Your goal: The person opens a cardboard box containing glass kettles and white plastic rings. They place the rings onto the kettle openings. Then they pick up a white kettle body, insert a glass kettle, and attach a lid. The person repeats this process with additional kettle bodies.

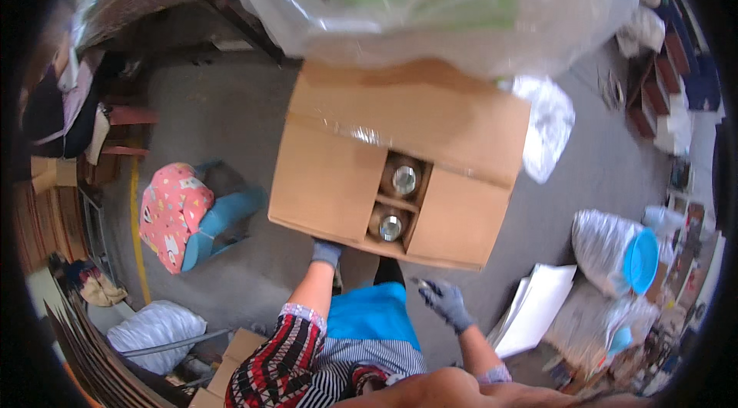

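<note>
A brown cardboard box [338,177] stands in front of me, with clear tape along its top seam. Between its near flaps a gap shows two round, shiny glass-like tops [405,179] in separate cardboard compartments. My left hand [327,253], in a grey glove, is at the box's near left edge; its fingers are hidden by the box. To the right of the near edge, apart from the box, my gloved right hand [446,305] is closed around something small, with a thin tip showing, too blurred to name.
A large clear plastic bag [446,8] looms over the box's far side. On the left is a blue chair [223,216] with a pink patterned cloth [175,208]. White sheets [536,306], stuffed bags [603,250] and a blue basin [640,262] sit on the right. Flattened cardboard [92,354] leans lower left.
</note>
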`<state>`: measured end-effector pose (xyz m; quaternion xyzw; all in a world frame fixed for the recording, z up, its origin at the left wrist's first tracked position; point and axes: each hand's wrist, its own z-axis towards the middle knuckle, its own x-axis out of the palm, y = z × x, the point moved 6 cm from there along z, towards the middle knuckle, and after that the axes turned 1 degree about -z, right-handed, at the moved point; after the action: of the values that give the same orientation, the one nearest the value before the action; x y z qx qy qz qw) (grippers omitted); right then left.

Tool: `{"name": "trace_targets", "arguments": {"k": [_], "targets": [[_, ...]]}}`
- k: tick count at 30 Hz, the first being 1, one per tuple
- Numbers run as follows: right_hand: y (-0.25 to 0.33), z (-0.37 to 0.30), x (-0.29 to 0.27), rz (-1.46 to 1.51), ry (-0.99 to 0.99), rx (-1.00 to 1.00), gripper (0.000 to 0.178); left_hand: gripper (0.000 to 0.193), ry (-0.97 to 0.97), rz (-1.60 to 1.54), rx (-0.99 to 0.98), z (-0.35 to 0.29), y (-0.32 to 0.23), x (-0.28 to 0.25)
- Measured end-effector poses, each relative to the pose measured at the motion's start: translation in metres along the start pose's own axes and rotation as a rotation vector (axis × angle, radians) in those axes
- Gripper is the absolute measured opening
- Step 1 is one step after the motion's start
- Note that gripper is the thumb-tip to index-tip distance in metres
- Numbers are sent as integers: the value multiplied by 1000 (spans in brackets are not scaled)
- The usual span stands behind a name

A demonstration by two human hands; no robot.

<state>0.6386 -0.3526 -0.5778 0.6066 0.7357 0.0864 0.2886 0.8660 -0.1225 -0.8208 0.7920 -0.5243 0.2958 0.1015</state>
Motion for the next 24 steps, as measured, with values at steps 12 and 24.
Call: {"name": "trace_targets", "arguments": {"k": [12,24], "targets": [[301,71,-65,884,144,-285,42,64,213,905,558,-197,-87,272],[289,103,-80,862,-154,-149,39,25,-246,1144,1408,-30,-557,534]]}}
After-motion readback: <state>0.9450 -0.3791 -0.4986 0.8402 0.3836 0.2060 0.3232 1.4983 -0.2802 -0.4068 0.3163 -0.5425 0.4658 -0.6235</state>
